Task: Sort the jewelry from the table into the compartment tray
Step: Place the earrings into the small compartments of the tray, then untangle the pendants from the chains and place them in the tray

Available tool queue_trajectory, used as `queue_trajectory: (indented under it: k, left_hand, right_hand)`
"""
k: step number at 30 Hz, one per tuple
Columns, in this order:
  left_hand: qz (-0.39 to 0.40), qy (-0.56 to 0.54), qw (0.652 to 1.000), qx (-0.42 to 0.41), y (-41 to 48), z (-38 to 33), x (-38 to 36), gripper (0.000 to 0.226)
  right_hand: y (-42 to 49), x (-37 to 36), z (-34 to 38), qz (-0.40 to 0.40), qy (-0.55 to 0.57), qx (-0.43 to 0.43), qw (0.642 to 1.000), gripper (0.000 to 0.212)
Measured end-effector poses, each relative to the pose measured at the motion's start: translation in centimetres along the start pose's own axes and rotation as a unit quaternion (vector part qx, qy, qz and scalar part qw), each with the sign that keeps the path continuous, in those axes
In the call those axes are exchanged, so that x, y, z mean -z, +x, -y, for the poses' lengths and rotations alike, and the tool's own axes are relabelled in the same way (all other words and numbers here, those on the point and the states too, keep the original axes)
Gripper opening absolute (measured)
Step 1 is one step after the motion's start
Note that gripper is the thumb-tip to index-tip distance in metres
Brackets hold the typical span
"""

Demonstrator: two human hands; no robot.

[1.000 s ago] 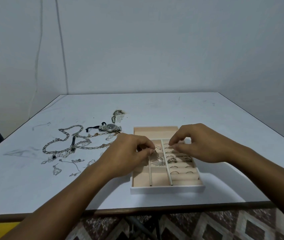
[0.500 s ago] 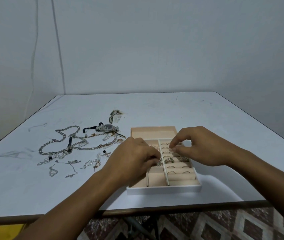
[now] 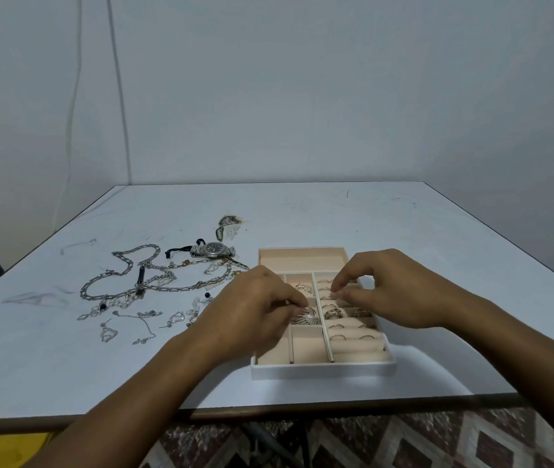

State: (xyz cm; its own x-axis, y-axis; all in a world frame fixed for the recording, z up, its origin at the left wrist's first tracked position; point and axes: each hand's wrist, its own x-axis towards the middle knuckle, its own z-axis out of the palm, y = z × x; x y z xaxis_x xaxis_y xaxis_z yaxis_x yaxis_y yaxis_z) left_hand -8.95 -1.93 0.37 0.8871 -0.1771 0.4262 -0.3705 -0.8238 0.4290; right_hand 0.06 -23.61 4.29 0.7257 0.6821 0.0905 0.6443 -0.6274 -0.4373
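Left hand (image 3: 252,309) drew back, uncovering brooch (image 3: 307,318) in tray's (image 3: 323,369) middle cell; fingers curled beside it, grip unclear. Right hand (image 3: 393,292) fingers pinched over ring rows (image 3: 353,346). Chains (image 3: 140,282) lay frame-left on desk (image 3: 302,214), nearer left hand.

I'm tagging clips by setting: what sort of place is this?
Likely a plain room at home: white table set in a corner of bare walls, patterned floor tiles, loose jewelry beside a compartment tray.

Peach-lined white tray (image 3: 323,371), silver chains (image 3: 127,282), pale blue-white table (image 3: 437,265), diamond-patterned floor (image 3: 437,440).
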Motion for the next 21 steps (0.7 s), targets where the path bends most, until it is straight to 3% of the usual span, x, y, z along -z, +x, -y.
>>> queue_trajectory:
  k: [10,21]
  left_hand:
    - [-0.038,0.011,0.998,0.047,-3.1,2.0,2.7,0.017]
    - [-0.079,0.059,0.984,0.15,-7.8,6.2,7.8,0.015]
  right_hand:
    - [1.9,-1.1,4.2,-0.009,0.049,0.034,0.998,0.011]
    - [7.3,-5.6,11.0,0.051,-0.012,0.087,0.995,0.021]
